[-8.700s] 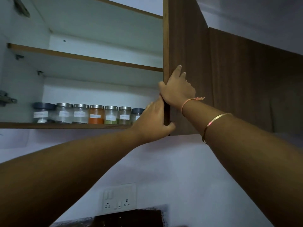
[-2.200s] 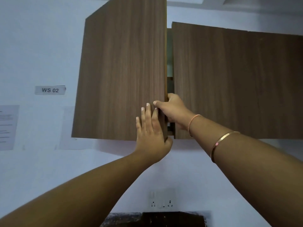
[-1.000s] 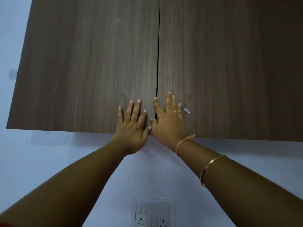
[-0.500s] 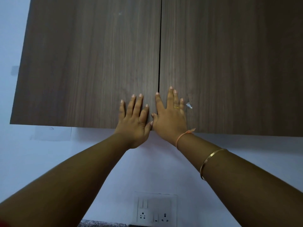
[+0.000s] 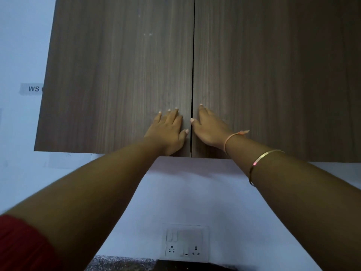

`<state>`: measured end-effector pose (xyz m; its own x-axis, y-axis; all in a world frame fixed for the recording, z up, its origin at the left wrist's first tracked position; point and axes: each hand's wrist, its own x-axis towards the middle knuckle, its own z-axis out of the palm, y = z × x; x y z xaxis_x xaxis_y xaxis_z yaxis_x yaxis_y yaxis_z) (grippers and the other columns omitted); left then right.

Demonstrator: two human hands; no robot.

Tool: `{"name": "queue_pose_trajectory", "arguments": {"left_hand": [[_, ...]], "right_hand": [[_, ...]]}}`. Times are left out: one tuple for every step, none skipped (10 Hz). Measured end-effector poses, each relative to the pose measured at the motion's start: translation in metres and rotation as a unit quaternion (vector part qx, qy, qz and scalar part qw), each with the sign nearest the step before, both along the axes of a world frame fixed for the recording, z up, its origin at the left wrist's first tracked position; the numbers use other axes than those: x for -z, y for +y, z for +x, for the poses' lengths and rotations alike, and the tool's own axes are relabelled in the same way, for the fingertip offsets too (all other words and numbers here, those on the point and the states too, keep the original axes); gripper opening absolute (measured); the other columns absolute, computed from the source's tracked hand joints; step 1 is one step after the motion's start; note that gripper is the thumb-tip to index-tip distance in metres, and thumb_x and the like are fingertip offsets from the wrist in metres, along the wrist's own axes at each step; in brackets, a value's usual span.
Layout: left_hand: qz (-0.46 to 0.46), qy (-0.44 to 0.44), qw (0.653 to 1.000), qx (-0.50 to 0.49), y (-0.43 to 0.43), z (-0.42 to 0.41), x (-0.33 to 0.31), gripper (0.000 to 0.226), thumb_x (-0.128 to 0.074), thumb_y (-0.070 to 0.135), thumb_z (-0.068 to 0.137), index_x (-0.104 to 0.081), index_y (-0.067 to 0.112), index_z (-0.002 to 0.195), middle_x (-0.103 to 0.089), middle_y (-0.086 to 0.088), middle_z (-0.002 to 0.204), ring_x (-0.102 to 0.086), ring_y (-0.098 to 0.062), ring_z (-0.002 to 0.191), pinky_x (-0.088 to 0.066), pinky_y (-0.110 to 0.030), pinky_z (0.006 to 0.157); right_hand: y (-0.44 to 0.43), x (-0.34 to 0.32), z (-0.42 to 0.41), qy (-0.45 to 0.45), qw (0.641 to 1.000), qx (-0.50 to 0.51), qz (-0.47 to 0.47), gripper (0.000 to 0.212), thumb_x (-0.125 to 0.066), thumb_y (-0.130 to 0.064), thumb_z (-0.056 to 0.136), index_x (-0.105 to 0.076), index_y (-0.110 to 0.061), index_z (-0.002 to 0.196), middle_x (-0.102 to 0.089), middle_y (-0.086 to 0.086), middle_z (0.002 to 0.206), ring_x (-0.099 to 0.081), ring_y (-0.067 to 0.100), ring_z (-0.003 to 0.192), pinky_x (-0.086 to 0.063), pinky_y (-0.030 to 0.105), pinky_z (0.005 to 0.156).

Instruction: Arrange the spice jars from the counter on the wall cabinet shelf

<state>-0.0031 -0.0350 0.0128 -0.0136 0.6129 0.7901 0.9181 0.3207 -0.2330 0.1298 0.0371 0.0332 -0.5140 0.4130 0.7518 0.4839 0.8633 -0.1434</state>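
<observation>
Pale blue-white wall behind, with a white switch-and-socket plate low down. Dark wood-grain wall cabinet, left door and right door both shut, a thin seam between. Left hand lies flat on the left door, fingers spread, holding nothing. Right hand flat on the right door, likewise empty. Spice jars out of sight behind the doors.

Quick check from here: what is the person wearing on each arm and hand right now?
Left hand is bare, with a red sleeve at the upper arm. Right hand has a thin orange thread band at the wrist and a slim gold bangle further down the forearm.
</observation>
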Motion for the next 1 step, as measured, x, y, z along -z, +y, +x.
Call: {"name": "queue_pose_trajectory", "arguments": {"left_hand": [[0.010, -0.008, 1.000, -0.004, -0.0041, 0.0078, -0.0129, 0.063, -0.020, 0.040, 0.101, 0.000, 0.005, 0.150, 0.007, -0.014, 0.159, 0.011, -0.026, 0.146, 0.007, -0.040, 0.117]], "right_hand": [[-0.0098, -0.0081, 0.0038, 0.028, 0.998, 0.036, 0.052, 0.059, -0.030, -0.032, 0.101, -0.014, -0.004, 0.151, -0.015, 0.014, 0.159, -0.011, 0.029, 0.148, -0.013, 0.044, 0.118]]}}
